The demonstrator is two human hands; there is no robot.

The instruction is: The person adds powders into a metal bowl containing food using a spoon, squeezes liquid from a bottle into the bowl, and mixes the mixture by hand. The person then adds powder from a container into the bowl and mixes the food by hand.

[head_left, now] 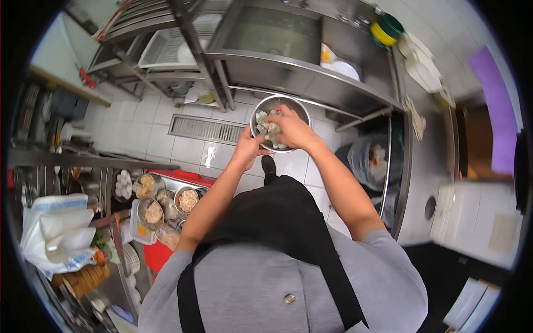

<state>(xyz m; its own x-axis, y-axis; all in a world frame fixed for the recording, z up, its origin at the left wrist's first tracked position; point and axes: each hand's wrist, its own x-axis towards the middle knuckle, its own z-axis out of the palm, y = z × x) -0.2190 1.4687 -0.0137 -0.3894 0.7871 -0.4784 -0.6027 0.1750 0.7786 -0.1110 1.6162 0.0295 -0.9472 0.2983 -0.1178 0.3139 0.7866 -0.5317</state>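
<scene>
One metal bowl (298, 105) is gripped at its rim by the left hand (248, 149), thumb inside, fingers beneath. The right hand's (290, 129) curled fingers dip among pale pieces (260, 117) inside; whether they pinch any, I can't tell. Left of the fingers lies a floor drain (211, 129); beyond them, a steel sink (266, 59).

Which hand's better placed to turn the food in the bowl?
Probably the right hand: it reaches inside the bowl, at the food, while the left hand holds the bowl's side.
</scene>
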